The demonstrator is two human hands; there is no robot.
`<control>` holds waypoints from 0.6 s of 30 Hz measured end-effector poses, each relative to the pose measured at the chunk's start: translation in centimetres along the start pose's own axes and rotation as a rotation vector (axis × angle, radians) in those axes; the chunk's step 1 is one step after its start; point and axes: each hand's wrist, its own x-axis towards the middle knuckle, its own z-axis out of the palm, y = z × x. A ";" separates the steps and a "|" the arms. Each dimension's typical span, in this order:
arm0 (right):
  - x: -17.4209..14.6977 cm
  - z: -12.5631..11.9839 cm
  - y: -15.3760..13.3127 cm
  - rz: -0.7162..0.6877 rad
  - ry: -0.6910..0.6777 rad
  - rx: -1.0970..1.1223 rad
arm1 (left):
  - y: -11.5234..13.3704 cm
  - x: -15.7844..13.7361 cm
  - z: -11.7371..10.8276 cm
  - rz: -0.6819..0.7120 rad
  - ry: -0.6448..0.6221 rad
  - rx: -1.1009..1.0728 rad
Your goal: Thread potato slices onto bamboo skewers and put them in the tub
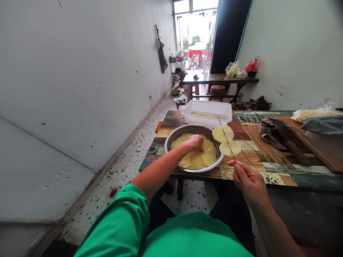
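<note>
A metal bowl (171, 134) at the table's front edge holds thin, round, pale yellow potato slices (197, 161) in water. My left hand (196, 142) reaches down into it, fingers curled among the slices; the fingertips and anything in them are hidden. To the right of the bowl, my right hand (248, 178) grips the lower end of a thin wooden skewer (220, 123), closed around it. Two potato slices (230, 148) are threaded on the skewer, one above the other, and it tilts upward to the left.
Behind the bowl stands a white plastic tub (207, 121) with pale slices inside. Loose skewers (264, 146) lie on the patterned table (242, 173), beside a crumpled cloth (268, 132) and a wooden board (316, 142). A crouching person (179, 74) is near the far table (209, 79), which carries bags.
</note>
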 end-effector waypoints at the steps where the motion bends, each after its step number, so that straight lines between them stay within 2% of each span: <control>1: 0.0 -0.1 0.0 0.008 0.003 0.007 | -0.2 0.0 0.2 0.007 0.016 -0.012; 4: -0.1 -0.3 0.1 0.040 0.008 0.046 | -1.2 0.0 -0.7 -0.038 0.009 -0.144; 6: -0.1 -0.4 0.2 0.053 0.013 0.066 | -2.1 0.0 -2.4 -0.083 -0.030 -0.293; 8: 0.0 -0.4 0.3 0.060 0.017 0.075 | -2.9 0.1 -4.3 -0.090 0.015 -0.346; 11: 0.1 -0.3 0.2 0.074 0.016 0.084 | -3.6 0.1 -5.9 -0.109 0.171 -0.083; 12: 0.1 -0.2 0.1 0.080 0.010 0.089 | -3.7 0.1 -5.9 -0.138 0.156 0.035; 14: 0.1 0.0 -0.1 0.090 -0.002 0.096 | -3.7 0.0 -5.2 -0.200 0.044 0.205; 16: 0.0 0.2 -0.3 0.093 -0.009 0.094 | -3.6 0.0 -4.1 -0.234 -0.051 0.270; 18: -0.1 0.2 -0.4 0.095 -0.012 0.083 | -3.8 0.0 -3.3 -0.241 -0.092 0.267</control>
